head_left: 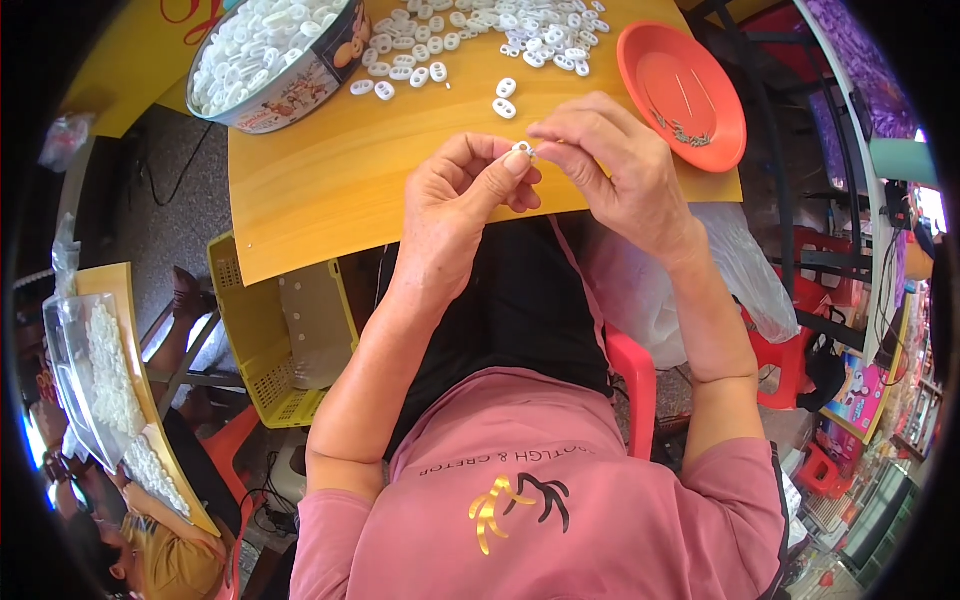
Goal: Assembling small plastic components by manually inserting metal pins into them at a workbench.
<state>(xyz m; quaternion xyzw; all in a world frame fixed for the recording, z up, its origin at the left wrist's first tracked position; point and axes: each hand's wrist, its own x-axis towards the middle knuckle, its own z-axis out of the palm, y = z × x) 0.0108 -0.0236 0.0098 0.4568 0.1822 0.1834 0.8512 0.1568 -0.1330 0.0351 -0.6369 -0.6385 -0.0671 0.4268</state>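
Observation:
Over the near edge of the wooden table, my left hand (445, 205) pinches a small white plastic piece (521, 147) with a hole in it between thumb and fingers. Against its right side, my right hand (632, 180) has thumb and forefinger pressed together; whatever they hold is too small to make out. Just beyond the hands lie two loose white two-hole pieces (505, 107). To the right, an orange-red plate (722, 115) carries a cluster of tiny dark metal bits (682, 132) and two thin sticks (684, 92).
A round tin (290, 112) heaped with white pieces stands at the table's far left. More white pieces (545, 30) spread along the far side. Below the table are a yellow crate (262, 340) and a clear plastic bag (740, 260). Another person (175, 550) sits at a lower-left table.

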